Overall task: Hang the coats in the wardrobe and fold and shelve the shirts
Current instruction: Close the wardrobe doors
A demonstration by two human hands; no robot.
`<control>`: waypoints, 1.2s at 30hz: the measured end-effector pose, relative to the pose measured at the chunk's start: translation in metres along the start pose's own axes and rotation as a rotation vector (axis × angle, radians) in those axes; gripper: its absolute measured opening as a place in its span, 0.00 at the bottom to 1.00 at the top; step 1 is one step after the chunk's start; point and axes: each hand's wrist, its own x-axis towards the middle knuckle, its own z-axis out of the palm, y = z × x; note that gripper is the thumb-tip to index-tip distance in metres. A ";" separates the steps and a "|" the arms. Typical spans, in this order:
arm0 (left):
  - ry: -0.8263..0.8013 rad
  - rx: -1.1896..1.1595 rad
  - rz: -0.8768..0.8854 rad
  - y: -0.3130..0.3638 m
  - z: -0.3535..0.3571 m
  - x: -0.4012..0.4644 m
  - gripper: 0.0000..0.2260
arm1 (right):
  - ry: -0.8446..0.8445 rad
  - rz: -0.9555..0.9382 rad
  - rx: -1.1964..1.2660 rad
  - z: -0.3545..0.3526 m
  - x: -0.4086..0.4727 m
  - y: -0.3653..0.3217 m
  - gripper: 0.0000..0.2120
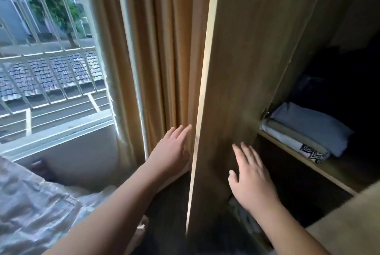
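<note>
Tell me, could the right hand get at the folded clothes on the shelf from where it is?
Probably yes. The right hand is open on the inner side of the open wardrobe door, and nothing visible stands between it and the folded clothes on the shelf.

Two bare forearms entered from the bottom of the frame, neither covered by a sleeve as far as the picture reached. The left hand and the right hand were both ungloved. No ring, watch, bracelet or strap showed on either wrist or on the fingers that could be seen. The nails on the right hand's thumb and fingers appeared short and unpainted, though motion blur softened the detail. The left hand's nails could not be made out. Nothing else of the person, neither clothing nor torso, appeared in the head camera's view.
</note>
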 end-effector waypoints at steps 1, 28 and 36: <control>-0.033 0.005 0.057 -0.002 0.000 0.007 0.34 | 0.013 0.029 0.003 0.001 0.001 -0.005 0.33; -0.099 -0.181 1.040 0.229 0.122 0.040 0.33 | 0.298 0.688 -0.034 -0.047 -0.152 0.174 0.33; 0.086 0.062 0.938 0.330 0.221 0.092 0.48 | 0.311 0.661 -0.106 -0.081 -0.129 0.286 0.35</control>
